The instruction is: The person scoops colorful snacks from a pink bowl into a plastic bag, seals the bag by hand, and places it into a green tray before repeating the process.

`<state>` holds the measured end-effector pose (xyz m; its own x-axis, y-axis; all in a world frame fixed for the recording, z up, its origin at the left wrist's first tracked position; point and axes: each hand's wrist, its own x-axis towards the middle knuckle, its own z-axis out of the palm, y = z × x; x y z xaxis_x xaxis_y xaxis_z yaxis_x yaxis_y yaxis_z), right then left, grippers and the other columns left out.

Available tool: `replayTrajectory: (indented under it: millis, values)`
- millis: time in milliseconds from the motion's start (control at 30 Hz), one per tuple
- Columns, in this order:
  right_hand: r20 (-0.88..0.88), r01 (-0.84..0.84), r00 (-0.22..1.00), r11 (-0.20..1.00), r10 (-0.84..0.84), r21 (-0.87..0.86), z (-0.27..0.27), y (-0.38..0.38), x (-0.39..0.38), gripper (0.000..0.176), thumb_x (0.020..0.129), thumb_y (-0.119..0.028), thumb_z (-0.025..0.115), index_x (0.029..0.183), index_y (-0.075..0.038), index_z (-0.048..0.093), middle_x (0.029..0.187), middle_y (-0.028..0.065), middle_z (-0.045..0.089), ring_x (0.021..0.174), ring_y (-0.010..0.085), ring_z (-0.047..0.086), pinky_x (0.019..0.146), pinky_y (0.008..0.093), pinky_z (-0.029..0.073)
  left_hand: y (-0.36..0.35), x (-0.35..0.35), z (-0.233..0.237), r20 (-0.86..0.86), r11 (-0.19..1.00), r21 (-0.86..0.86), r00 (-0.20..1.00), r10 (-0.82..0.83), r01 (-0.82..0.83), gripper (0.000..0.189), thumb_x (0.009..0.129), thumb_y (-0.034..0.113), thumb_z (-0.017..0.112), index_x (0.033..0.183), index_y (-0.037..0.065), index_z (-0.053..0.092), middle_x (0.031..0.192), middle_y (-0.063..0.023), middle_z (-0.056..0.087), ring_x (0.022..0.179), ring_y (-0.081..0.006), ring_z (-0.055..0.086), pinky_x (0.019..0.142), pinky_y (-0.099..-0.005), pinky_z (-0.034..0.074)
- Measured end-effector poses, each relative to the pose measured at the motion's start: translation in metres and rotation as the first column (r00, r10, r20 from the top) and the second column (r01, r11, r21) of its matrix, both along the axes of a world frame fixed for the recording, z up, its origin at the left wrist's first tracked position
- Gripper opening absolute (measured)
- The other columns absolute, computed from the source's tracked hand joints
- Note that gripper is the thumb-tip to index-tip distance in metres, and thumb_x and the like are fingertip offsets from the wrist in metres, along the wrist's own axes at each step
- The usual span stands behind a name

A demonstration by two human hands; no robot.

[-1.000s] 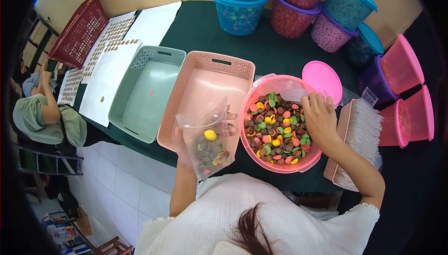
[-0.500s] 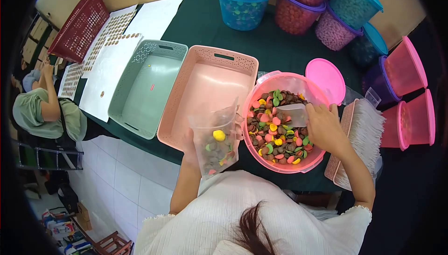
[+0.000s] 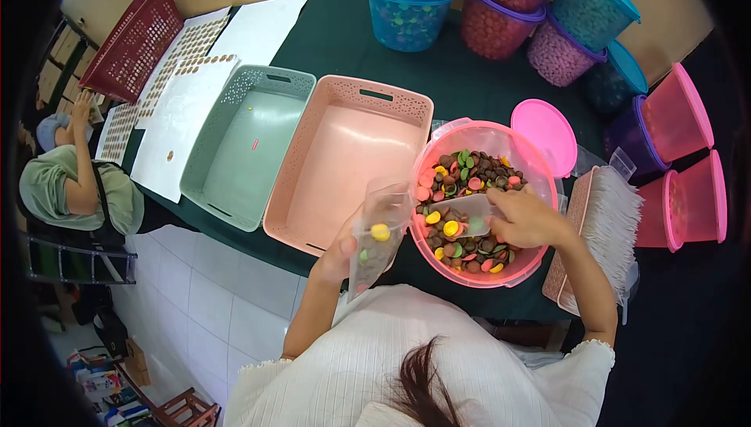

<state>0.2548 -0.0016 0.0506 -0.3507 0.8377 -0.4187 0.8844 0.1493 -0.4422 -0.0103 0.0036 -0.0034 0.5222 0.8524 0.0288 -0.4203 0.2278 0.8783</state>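
A pink tub point(image 3: 530, 269) holds a mix of brown, pink, yellow and green button-shaped sweets point(image 3: 479, 251). In it, my right hand point(image 3: 522, 216) grips a clear scoop point(image 3: 461, 209) with a few pieces in it, the scoop's mouth pointing left. My left hand point(image 3: 338, 251) holds a clear plastic bag point(image 3: 375, 256) at the tub's left rim. Inside the bag are a yellow piece and some brown, green and pink ones. The bag's open top leans toward the tub.
Left of the tub stand a pink basket point(image 3: 352, 169) and a green basket point(image 3: 235, 161). A pink lid point(image 3: 545, 136) lies behind the tub. To the right is a basket of clear bags point(image 3: 602, 231). Lidded tubs point(image 3: 413, 20) stand at the back. Another person point(image 3: 74, 184) works at far left.
My right hand has brought the scoop forward and left through the sweets, nearer the bag. My left hand has turned the bag narrower and tilted its top toward the tub.
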Motion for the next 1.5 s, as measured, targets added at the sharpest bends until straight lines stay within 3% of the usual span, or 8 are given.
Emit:
replayTrajectory:
  millis: [233,367,800,1100,1200,1267,1300,1500]
  values:
    - [0.212,0.033,0.972,0.950,-0.103,0.310,0.060,-0.001,0.014,0.023,0.067,-0.019,0.043,0.073,0.002,0.051,0.058,0.0163,0.054,0.058,0.0342,0.052,0.065,0.0424,0.034,-0.001,0.008,0.028,-0.424,0.893,0.448,0.871,0.248,-0.036,0.093,0.040,0.022,0.084,0.119,0.001,0.040,0.107,-0.0084,0.042,0.095,-0.0170,0.042,0.075,-0.0263,0.040]
    - [0.097,0.095,0.986,0.932,-0.137,0.350,0.096,0.001,0.010,0.020,0.064,-0.018,0.043,0.066,0.001,0.051,0.052,0.0157,0.051,0.050,0.0342,0.048,0.061,0.0411,0.034,0.004,0.020,0.037,-0.509,0.786,0.617,0.778,0.369,0.031,0.087,0.042,0.026,0.082,0.117,0.004,0.043,0.104,-0.0092,0.044,0.091,-0.0181,0.045,0.067,-0.0264,0.044]
    - [0.227,-0.052,0.972,0.882,-0.063,0.469,0.104,-0.002,-0.005,0.022,0.064,-0.019,0.043,0.065,0.000,0.053,0.049,0.0162,0.049,0.045,0.0313,0.044,0.058,0.0387,0.032,0.006,0.035,0.051,-0.575,0.718,0.684,0.704,0.417,0.133,0.086,0.043,0.025,0.082,0.117,0.006,0.043,0.108,-0.0113,0.044,0.094,-0.0213,0.046,0.065,-0.0284,0.046]
    - [0.145,0.170,0.965,0.940,-0.220,0.295,0.088,-0.005,0.020,0.023,0.066,-0.019,0.044,0.071,0.000,0.056,0.055,0.0170,0.053,0.055,0.0334,0.052,0.071,0.0409,0.036,0.003,0.027,0.046,-0.517,0.743,0.668,0.738,0.433,0.032,0.084,0.046,0.031,0.081,0.116,0.006,0.043,0.104,-0.0118,0.048,0.094,-0.0254,0.045,0.080,-0.0361,0.036]
    - [0.149,0.045,0.979,0.863,-0.137,0.504,0.043,-0.024,0.016,0.028,0.074,-0.022,0.048,0.086,0.003,0.053,0.086,0.0200,0.057,0.082,0.0322,0.052,0.085,0.0434,0.031,-0.002,0.024,0.043,-0.496,0.737,0.676,0.738,0.457,-0.002,0.084,0.046,0.030,0.081,0.116,0.006,0.042,0.104,-0.0118,0.046,0.093,-0.0251,0.045,0.079,-0.0360,0.036]
    - [-0.043,0.149,0.985,0.695,-0.167,0.703,0.052,-0.039,-0.016,0.034,0.075,-0.022,0.053,0.095,0.004,0.050,0.097,0.0212,0.053,0.090,0.0330,0.049,0.085,0.0424,0.032,-0.005,0.027,0.042,-0.484,0.754,0.655,0.736,0.473,-0.053,0.086,0.047,0.030,0.081,0.117,0.004,0.039,0.105,-0.0113,0.044,0.093,-0.0245,0.045,0.078,-0.0364,0.038]
    - [-0.326,0.266,0.937,0.857,-0.123,0.441,0.059,-0.042,-0.023,0.036,0.075,-0.021,0.057,0.100,0.003,0.049,0.096,0.0213,0.053,0.089,0.0345,0.050,0.083,0.0401,0.036,-0.006,0.029,0.041,-0.480,0.747,0.662,0.730,0.487,-0.063,0.086,0.047,0.030,0.081,0.117,0.004,0.039,0.105,-0.0113,0.044,0.093,-0.0245,0.045,0.078,-0.0364,0.038]
    - [-0.805,0.576,0.533,0.808,-0.261,0.120,0.012,-0.056,-0.080,0.016,0.080,-0.012,0.055,0.086,0.003,0.054,0.079,0.0112,0.058,0.069,0.0162,0.057,0.061,0.0253,0.044,-0.019,0.030,0.047,-0.411,0.689,0.713,0.716,0.565,-0.134,0.090,0.052,0.028,0.080,0.122,0.001,0.029,0.106,-0.0132,0.043,0.094,-0.0240,0.045,0.077,-0.0336,0.040]
